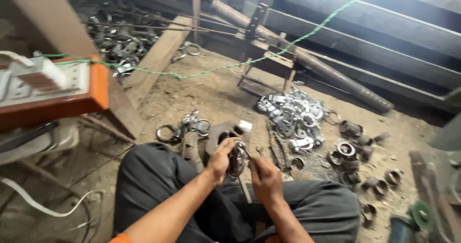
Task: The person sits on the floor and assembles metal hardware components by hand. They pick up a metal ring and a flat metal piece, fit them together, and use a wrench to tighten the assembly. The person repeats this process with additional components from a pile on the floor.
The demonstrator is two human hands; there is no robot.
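Observation:
I sit on a dirt floor with my knees apart in dark trousers. My left hand (pixel 221 159) grips a dark metal ring clamp (pixel 236 158) held up in front of me. My right hand (pixel 265 177) pinches a thin metal tool or pin (pixel 244 150) whose tip touches the clamp's top. A thin rod (pixel 245 190) hangs down below the clamp between my hands. Both hands are close together, just above my lap.
A pile of shiny metal clamps (pixel 293 114) lies ahead on the right, with darker ring pieces (pixel 346 150) beside it. More clamps (pixel 185 127) lie to the left. An orange box with a white socket strip (pixel 48 80), a green cord (pixel 269 51) and long steel bars (pixel 336 75) surround me.

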